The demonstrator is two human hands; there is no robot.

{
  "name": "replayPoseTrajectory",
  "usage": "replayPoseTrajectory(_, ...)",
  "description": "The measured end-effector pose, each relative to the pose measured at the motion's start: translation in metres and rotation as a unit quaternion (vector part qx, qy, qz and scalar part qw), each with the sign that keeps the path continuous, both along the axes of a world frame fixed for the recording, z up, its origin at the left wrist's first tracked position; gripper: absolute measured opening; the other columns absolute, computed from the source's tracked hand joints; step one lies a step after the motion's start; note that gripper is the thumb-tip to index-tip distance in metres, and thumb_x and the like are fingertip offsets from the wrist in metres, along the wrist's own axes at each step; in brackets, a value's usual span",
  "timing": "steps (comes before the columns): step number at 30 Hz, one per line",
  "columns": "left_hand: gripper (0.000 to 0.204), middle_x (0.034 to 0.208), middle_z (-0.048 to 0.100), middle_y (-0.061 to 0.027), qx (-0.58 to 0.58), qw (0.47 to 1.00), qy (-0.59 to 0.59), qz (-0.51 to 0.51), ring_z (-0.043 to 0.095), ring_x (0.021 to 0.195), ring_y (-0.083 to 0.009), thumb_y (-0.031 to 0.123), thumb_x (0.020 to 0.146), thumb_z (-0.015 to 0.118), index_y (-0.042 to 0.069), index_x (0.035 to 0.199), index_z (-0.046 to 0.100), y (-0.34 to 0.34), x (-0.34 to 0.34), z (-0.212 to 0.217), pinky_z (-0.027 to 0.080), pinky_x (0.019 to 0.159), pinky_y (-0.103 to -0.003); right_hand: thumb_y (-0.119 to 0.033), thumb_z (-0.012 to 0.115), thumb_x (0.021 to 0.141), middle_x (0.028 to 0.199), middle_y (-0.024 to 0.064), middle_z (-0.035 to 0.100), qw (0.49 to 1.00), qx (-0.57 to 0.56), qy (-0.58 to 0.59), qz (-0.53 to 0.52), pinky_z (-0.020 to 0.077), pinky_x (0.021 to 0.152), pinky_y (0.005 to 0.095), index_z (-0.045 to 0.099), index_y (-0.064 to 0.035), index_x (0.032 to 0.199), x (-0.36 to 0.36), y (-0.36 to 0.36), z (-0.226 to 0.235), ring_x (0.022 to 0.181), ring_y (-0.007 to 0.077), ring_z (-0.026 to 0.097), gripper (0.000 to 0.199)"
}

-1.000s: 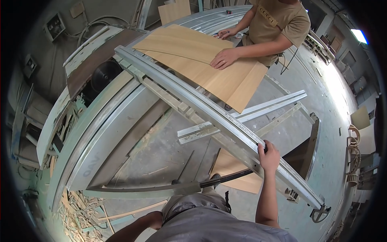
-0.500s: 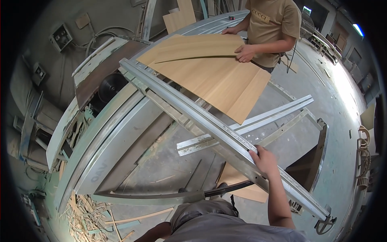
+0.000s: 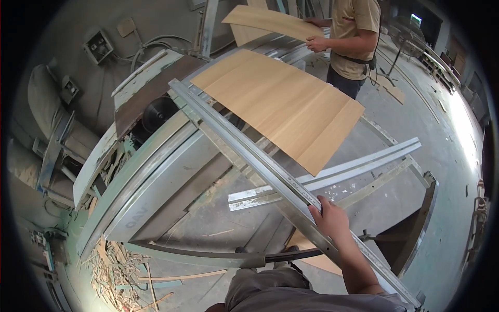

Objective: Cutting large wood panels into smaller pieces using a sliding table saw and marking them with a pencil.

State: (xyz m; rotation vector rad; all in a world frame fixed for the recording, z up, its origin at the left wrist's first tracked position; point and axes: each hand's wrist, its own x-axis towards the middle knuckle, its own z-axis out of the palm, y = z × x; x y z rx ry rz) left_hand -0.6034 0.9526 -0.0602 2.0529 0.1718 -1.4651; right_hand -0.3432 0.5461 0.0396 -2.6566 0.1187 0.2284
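My right hand [image 3: 332, 221] is closed around a long aluminium rail [image 3: 249, 153], its fingers curled over the near part. This rail runs diagonally from the far left to the near right. Beyond it, a large light-brown wood-grain panel [image 3: 283, 106] lies flat on the frame, apart from my hand. My left hand is out of sight below the lower edge. Across the panel, a co-worker in a tan shirt [image 3: 358, 31] holds a narrower wood-grain board [image 3: 273, 22] raised in both hands.
At the left stands a dark round disc [image 3: 159, 114] beside the machine bed [image 3: 161, 192]. Two silvery bars [image 3: 364, 161] lie across the frame beneath the panel. Wood offcuts [image 3: 112, 275] are heaped on the floor at the lower left. A standing fan [image 3: 405, 39] is at the back right.
The co-worker has lifted the narrower board off the large panel and carried it away toward the back. My right hand keeps its hold on the rail. The whole view has shifted slightly.
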Motion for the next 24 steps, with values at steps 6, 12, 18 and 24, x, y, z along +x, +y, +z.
replayPoseTrajectory(6, 0.049, 0.107, 0.062, -0.0195, 0.009, 0.992, 0.009, 0.128, 0.058, 0.098, -0.0296, 0.039, 0.082, 0.053, -0.003, 0.107, 0.061, -0.035, -0.033, 0.033, 0.045, 0.085, -0.037, -0.043, 0.054, 0.085, 0.100, 0.0212, 0.061, 0.998, 0.038, 0.016, 0.051, 0.0470, 0.077, 0.0443, 0.047, -0.0064, 0.121, 0.003, -0.014, -0.004, 0.092, 0.0389, 0.059, 0.052)
replayPoseTrajectory(12, 0.050, 0.108, 0.062, -0.0193, 0.021, 0.979, 0.046, 0.197, 0.058, 0.099, -0.0287, 0.038, 0.082, 0.053, -0.004, 0.109, 0.060, -0.072, -0.034, 0.076, 0.045, 0.086, -0.037, -0.042, 0.060, 0.083, 0.103, 0.0226, 0.060, 0.981, 0.126, 0.084, 0.123, 0.0460, 0.081, 0.0424, 0.046, -0.0042, 0.121, 0.020, -0.026, -0.003, 0.097, 0.0394, 0.057, 0.056)
replayPoseTrajectory(18, 0.049, 0.108, 0.062, -0.0192, 0.056, 0.978, 0.067, 0.189, 0.058, 0.101, -0.0280, 0.038, 0.083, 0.050, -0.002, 0.109, 0.061, -0.089, -0.040, 0.097, 0.044, 0.088, -0.038, -0.042, 0.062, 0.082, 0.103, 0.0242, 0.059, 0.975, 0.175, 0.074, 0.119, 0.0465, 0.080, 0.0434, 0.046, -0.0046, 0.122, 0.019, -0.030, -0.010, 0.096, 0.0407, 0.058, 0.057)
replayPoseTrajectory(24, 0.047, 0.107, 0.062, -0.0205, 0.043, 0.975, 0.058, 0.209, 0.059, 0.099, -0.0299, 0.036, 0.083, 0.047, -0.002, 0.107, 0.062, -0.101, -0.033, 0.126, 0.044, 0.088, -0.039, -0.042, 0.062, 0.082, 0.101, 0.0246, 0.060, 0.971, 0.189, 0.078, 0.120, 0.0463, 0.081, 0.0430, 0.046, -0.0034, 0.121, 0.018, -0.031, -0.011, 0.097, 0.0407, 0.057, 0.057)
